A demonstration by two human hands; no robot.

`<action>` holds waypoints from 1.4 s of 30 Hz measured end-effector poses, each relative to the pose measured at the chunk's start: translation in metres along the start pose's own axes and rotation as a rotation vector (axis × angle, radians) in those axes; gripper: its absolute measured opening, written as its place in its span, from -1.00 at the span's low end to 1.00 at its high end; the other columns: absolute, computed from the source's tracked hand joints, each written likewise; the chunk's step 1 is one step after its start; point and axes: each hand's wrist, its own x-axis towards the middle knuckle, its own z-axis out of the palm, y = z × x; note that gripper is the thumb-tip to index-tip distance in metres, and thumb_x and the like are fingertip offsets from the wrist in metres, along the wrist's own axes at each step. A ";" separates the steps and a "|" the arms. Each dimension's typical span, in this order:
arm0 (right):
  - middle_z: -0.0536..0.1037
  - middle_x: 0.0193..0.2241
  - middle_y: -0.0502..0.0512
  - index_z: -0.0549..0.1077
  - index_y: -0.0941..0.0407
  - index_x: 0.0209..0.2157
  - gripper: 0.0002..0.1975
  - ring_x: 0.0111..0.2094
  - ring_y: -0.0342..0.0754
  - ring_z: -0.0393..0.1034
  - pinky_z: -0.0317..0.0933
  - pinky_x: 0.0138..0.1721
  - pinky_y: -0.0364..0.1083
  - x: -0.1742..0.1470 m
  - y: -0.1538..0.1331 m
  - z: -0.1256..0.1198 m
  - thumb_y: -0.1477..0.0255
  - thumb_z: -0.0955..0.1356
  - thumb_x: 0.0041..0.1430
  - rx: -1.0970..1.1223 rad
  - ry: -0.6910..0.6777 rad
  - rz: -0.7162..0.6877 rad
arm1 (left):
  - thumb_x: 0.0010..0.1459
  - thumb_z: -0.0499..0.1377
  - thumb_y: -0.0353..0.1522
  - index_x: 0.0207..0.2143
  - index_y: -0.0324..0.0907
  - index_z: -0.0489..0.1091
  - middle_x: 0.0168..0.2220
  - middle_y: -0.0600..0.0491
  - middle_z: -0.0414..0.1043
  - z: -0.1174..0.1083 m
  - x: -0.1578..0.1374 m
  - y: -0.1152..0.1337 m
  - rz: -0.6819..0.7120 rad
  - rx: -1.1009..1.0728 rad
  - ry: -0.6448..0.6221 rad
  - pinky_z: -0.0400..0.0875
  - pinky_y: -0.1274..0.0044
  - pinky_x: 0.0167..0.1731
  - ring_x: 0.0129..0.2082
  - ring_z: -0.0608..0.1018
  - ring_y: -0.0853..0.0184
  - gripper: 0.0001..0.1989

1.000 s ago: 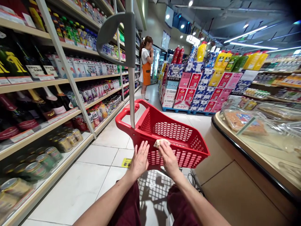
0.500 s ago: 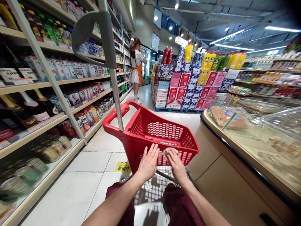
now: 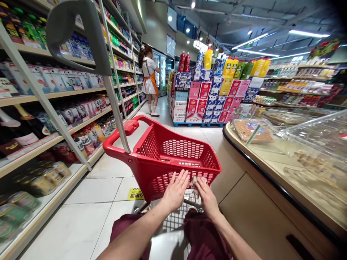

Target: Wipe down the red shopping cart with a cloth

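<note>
A red plastic shopping cart (image 3: pixel 146 173) with perforated sides stands right in front of me, its basket showing nothing inside. My left hand (image 3: pixel 175 191) lies flat with fingers extended at the near side of the basket. In my right hand (image 3: pixel 206 196) is a crumpled whitish cloth (image 3: pixel 197 180), pressed near the right end of that same side. A metal pole with a grey loop handle (image 3: pixel 100 39) rises from the cart's left end.
Drink shelves (image 3: pixel 54 141) line the left. A glass-topped food counter (image 3: pixel 244 155) curves close on my right. Stacked drink cartons (image 3: pixel 199 97) stand ahead, and a person in an orange apron (image 3: pixel 150 81) is in the aisle. A yellow floor sticker (image 3: pixel 135 194) lies left of the cart.
The view has shifted, so the cart and shelves sit further left. My right hand with the cloth has moved slightly lower along the basket side; my left hand stays flat by it.
</note>
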 end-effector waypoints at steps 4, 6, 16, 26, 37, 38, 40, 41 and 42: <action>0.10 0.16 0.15 -0.01 0.05 0.17 -0.47 0.18 0.02 -0.09 0.02 0.11 0.14 0.005 0.015 -0.006 0.62 0.11 0.16 -0.018 0.062 0.089 | 0.07 -0.07 -0.45 0.18 -0.33 -0.14 0.24 -0.08 -0.20 0.002 0.011 0.009 0.020 -0.013 0.001 -0.21 0.25 0.15 0.23 -0.21 0.22 -0.40; 0.14 0.14 0.13 -0.01 0.04 0.17 -0.46 0.16 -0.01 -0.05 0.08 0.09 0.10 -0.005 0.020 -0.004 0.63 0.10 0.16 -0.042 0.040 0.082 | 0.08 -0.08 -0.44 0.18 -0.33 -0.14 0.24 -0.08 -0.20 0.002 0.015 0.013 0.043 -0.016 -0.003 -0.22 0.25 0.15 0.23 -0.21 0.22 -0.42; 0.04 0.18 0.09 -0.01 0.03 0.17 -0.45 0.18 0.01 -0.08 0.02 0.11 0.11 -0.016 0.042 -0.012 0.62 0.10 0.14 -0.047 0.039 0.174 | 0.10 -0.11 -0.43 0.18 -0.34 -0.14 0.24 -0.09 -0.23 0.004 0.031 0.019 0.083 -0.011 -0.028 -0.23 0.24 0.15 0.23 -0.21 0.22 -0.44; -0.03 0.21 0.09 -0.03 0.04 0.18 -0.44 0.18 0.02 -0.10 0.01 0.11 0.11 -0.030 0.059 -0.020 0.60 0.10 0.13 -0.052 0.066 0.296 | 0.12 -0.13 -0.41 0.18 -0.35 -0.14 0.24 -0.10 -0.21 0.006 0.040 0.029 0.129 -0.036 -0.052 -0.25 0.25 0.14 0.23 -0.19 0.22 -0.45; -0.02 0.20 0.11 -0.01 0.04 0.17 -0.48 0.18 0.04 -0.09 0.03 0.10 0.12 -0.011 0.038 -0.018 0.55 0.10 0.16 -0.011 0.078 0.267 | 0.09 -0.11 -0.44 0.17 -0.35 -0.13 0.24 -0.10 -0.22 0.012 0.029 0.016 0.076 -0.014 -0.042 -0.23 0.22 0.14 0.23 -0.22 0.20 -0.43; 0.00 0.20 0.11 0.00 0.04 0.17 -0.48 0.18 0.03 -0.09 0.05 0.09 0.12 -0.009 0.035 -0.015 0.56 0.10 0.16 -0.004 0.077 0.236 | 0.08 -0.10 -0.44 0.17 -0.35 -0.14 0.24 -0.10 -0.23 0.012 0.027 0.014 0.068 -0.007 -0.039 -0.23 0.22 0.14 0.23 -0.22 0.21 -0.42; 0.07 0.17 0.11 0.03 0.01 0.15 -0.49 0.16 0.00 -0.03 0.12 0.05 0.08 -0.014 0.026 -0.005 0.58 0.10 0.16 0.012 0.024 0.158 | 0.07 -0.09 -0.44 0.18 -0.34 -0.15 0.24 -0.10 -0.22 0.011 0.021 0.009 0.065 0.006 -0.039 -0.22 0.23 0.14 0.23 -0.22 0.21 -0.41; 0.11 0.15 0.11 0.05 0.00 0.15 -0.49 0.15 -0.01 0.00 0.16 0.03 0.06 -0.019 0.022 -0.001 0.58 0.11 0.16 0.019 -0.017 0.126 | 0.07 -0.08 -0.44 0.18 -0.33 -0.15 0.24 -0.09 -0.21 0.010 0.017 0.006 0.063 0.012 -0.041 -0.21 0.24 0.14 0.23 -0.22 0.22 -0.40; 0.14 0.14 0.11 0.05 -0.01 0.15 -0.48 0.14 -0.01 0.02 0.18 0.01 0.05 -0.022 0.017 0.003 0.58 0.12 0.15 0.025 -0.047 0.108 | 0.07 -0.08 -0.43 0.18 -0.33 -0.15 0.24 -0.09 -0.21 0.009 0.013 0.002 0.054 0.015 -0.045 -0.21 0.24 0.14 0.23 -0.22 0.22 -0.40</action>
